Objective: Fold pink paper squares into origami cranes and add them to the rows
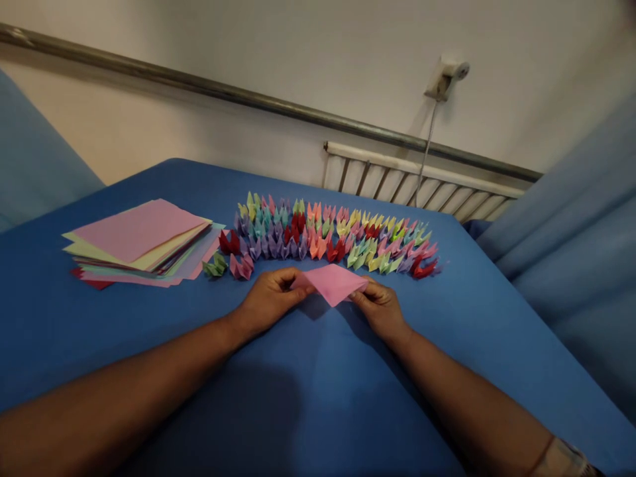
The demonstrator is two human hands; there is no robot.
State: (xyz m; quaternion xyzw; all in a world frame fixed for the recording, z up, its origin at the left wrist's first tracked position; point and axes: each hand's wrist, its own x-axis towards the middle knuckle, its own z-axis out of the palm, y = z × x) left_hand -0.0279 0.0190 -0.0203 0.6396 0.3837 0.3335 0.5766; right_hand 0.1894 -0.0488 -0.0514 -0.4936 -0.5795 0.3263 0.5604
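Observation:
A pink sheet of origami paper [334, 283], folded into a diamond-like shape, is held between both hands just above the blue surface. Its left corner is pinched by my left hand [272, 293], thumb in front and fingers behind. My right hand [381, 305] grips the right corner in the same way. The front point of the paper hangs toward me. Right behind it stand rows of small folded paper cranes [318, 248] in red, green, yellow, purple, pink and blue.
To the left lies a loose stack of coloured paper sheets [144, 228], pink on top. The blue-covered table [318, 397] reaches toward a wall with a metal rail [248, 99] and a white radiator [392, 175]. Blue curtains [571, 232] hang at the right.

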